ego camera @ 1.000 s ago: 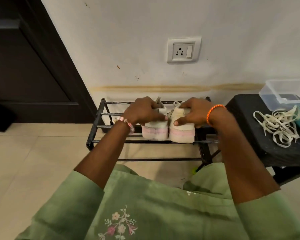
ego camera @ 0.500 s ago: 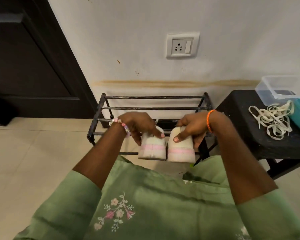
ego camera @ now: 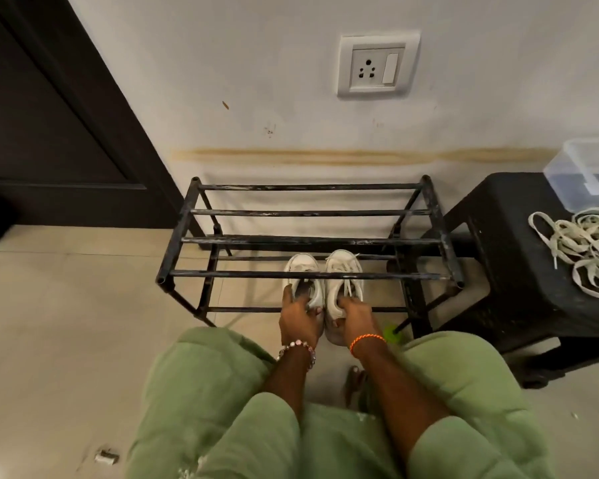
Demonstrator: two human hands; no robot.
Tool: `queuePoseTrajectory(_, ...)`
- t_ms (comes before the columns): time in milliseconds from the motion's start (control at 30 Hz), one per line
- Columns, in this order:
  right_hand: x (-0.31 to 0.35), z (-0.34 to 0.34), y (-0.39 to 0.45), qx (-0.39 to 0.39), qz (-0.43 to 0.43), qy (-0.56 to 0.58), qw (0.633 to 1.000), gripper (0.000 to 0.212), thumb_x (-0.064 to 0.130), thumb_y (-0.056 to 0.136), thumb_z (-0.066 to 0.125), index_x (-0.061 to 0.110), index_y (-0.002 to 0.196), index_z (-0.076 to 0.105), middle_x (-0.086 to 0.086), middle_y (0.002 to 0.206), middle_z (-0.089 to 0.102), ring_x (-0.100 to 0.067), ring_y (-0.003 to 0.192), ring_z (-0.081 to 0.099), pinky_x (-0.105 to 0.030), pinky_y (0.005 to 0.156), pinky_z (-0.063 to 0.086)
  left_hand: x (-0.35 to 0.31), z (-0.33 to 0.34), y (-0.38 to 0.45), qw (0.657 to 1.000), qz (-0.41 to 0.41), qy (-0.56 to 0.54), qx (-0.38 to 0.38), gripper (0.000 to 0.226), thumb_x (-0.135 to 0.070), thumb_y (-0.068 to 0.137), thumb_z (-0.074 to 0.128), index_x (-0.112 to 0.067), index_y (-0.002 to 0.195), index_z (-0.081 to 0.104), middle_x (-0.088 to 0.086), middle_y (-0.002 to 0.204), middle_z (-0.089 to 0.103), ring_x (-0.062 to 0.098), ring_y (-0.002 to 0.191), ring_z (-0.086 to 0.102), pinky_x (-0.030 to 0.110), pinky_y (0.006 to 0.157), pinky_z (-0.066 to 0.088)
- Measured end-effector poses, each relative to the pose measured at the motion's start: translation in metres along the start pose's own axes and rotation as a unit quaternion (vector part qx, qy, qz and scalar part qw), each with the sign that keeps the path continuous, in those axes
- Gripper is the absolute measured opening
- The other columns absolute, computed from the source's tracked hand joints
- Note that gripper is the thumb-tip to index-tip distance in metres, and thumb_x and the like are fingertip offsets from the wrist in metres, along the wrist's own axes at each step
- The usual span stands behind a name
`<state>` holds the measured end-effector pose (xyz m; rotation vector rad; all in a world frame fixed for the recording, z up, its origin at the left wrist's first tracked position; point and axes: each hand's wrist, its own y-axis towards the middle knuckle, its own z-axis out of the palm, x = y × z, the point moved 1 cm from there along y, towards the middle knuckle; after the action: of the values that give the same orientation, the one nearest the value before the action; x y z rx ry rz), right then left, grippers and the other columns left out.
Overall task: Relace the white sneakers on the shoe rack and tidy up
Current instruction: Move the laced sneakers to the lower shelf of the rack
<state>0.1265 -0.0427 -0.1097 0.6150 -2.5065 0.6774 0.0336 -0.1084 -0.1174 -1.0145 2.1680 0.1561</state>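
— Where are the white sneakers (ego camera: 322,281) being kept at this moment?

— They are being held side by side, toes toward the wall, low inside the black shoe rack (ego camera: 308,240), under its top bars and at the level of the lower tier. The heels are sticking out past the front rail, toward the person.

— And how are they being gripped?

— The left sneaker (ego camera: 303,278) is being held at its heel by the left hand (ego camera: 300,318), whose fingers are curled into the shoe's opening. The right sneaker (ego camera: 344,280) is being clasped the same way by the right hand (ego camera: 351,318), fingers hooked over the collar. Both grips are being kept closed round the shoes (how firmly cannot be told).

— Is any lacing being shown?

— A few lace strands are being seen across the right sneaker; the left one's front is too blurred to judge.

— What else is being seen?

— A loose tangle of white laces (ego camera: 581,252) is lying on a black stool (ego camera: 519,271) just right of the rack, with a clear plastic box (ego camera: 588,174) behind it. A wall socket (ego camera: 377,65) is mounted above, and a dark door (ego camera: 49,115) is standing at the left. Green clothing is being worn, with a beaded bracelet (ego camera: 300,350) on the left wrist and an orange band (ego camera: 365,340) on the right.
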Motion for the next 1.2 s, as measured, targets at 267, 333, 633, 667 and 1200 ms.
queuePoseTrajectory(267, -0.021, 0.04, 0.062, -0.049, -0.005, 0.033, 0.998, 0.033, 0.002, 0.08, 0.065, 0.003, 0.113, 0.064, -0.018, 0.118, 0.061, -0.032, 0.111, 0.054, -0.031, 0.096, 0.041, 0.037, 0.057, 0.055, 0.994, 0.043, -0.042, -0.093, 0.012, -0.003, 0.079, 0.071, -0.001, 0.091, 0.069, 0.023, 0.133, 0.051, 0.037, 0.108, 0.061, 0.027, 0.089, 0.045)
queuePoseTrajectory(333, -0.03, 0.049, 0.076, -0.054, 0.003, 0.041, 0.998, 0.033, 0.002, 0.081, 0.065, 0.002, 0.114, 0.064, -0.017, 0.12, 0.061, -0.031, 0.114, 0.053, -0.031, 0.099, 0.039, 0.044, 0.069, 0.068, 0.991, 0.061, -0.044, -0.107, 0.02, 0.001, 0.076, 0.073, -0.002, 0.096, 0.07, 0.024, 0.136, 0.049, 0.037, 0.114, 0.059, 0.028, 0.094, 0.04)
queuePoseTrajectory(633, -0.039, 0.069, 0.085, -0.069, 0.024, -0.037, 0.997, 0.037, 0.01, 0.087, 0.056, 0.005, 0.124, 0.058, -0.016, 0.123, 0.061, -0.039, 0.123, 0.043, -0.041, 0.099, 0.041, 0.066, 0.088, 0.074, 0.995, 0.051, -0.031, -0.074, 0.037, -0.009, 0.082, 0.07, -0.01, 0.118, 0.064, 0.016, 0.147, 0.038, 0.033, 0.119, 0.056, 0.032, 0.088, 0.051)
queuePoseTrajectory(667, -0.037, 0.067, 0.084, -0.078, 0.018, -0.044, 0.996, 0.038, 0.012, 0.084, 0.056, 0.004, 0.121, 0.06, -0.017, 0.119, 0.062, -0.041, 0.119, 0.047, -0.043, 0.097, 0.043, 0.065, 0.086, 0.073, 0.996, 0.048, -0.029, -0.071, 0.038, -0.011, 0.082, 0.069, -0.011, 0.119, 0.063, 0.016, 0.145, 0.041, 0.034, 0.119, 0.055, 0.033, 0.086, 0.053)
queuePoseTrajectory(1200, -0.011, 0.07, 0.069, -0.162, 0.017, -0.067, 0.984, 0.036, 0.027, 0.071, 0.039, 0.008, 0.086, 0.066, -0.022, 0.107, 0.062, -0.036, 0.108, 0.046, -0.059, 0.089, 0.037, 0.043, 0.065, 0.049, 0.994, -0.092, 0.049, -0.031, 0.082, 0.013, 0.057, 0.065, 0.004, 0.135, 0.042, 0.027, 0.138, 0.044, 0.041, 0.121, 0.05, 0.042, 0.096, 0.046)
